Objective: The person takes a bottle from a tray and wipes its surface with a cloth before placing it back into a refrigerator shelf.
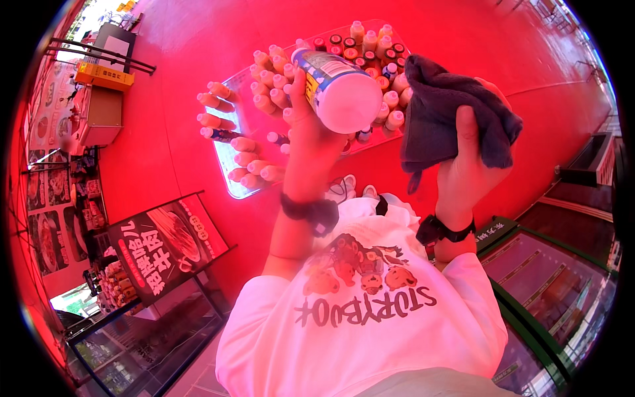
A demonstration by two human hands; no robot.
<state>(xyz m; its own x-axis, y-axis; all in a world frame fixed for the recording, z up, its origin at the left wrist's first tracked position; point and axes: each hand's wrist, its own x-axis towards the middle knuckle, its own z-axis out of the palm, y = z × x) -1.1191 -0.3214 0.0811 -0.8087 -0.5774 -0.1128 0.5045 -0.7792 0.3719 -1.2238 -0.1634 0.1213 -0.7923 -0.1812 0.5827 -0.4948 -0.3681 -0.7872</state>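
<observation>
A large cylindrical container [347, 94] is in my left hand [310, 134]. It is tilted so that its smooth pale end faces me, and its blue and yellow printed label shows on the side. My right hand [469, 134] grips a dark folded plush cloth [441, 104], with my thumb pressed on its front. Beyond both hands, many small bottles stand on a low glass-like table [238, 192]. Peach-toned bottles [263, 102] are grouped at the left, and dark-capped bottles [350, 53] fill the middle. The container and cloth hide some of them.
A menu sign board [168, 243] stands at lower left above a glass case [149, 342]. A green-framed glass display cabinet [540, 278] is at the right. At the upper left are a box-like cabinet [101, 116] and a yellow box [104, 75]. Red light tints the floor.
</observation>
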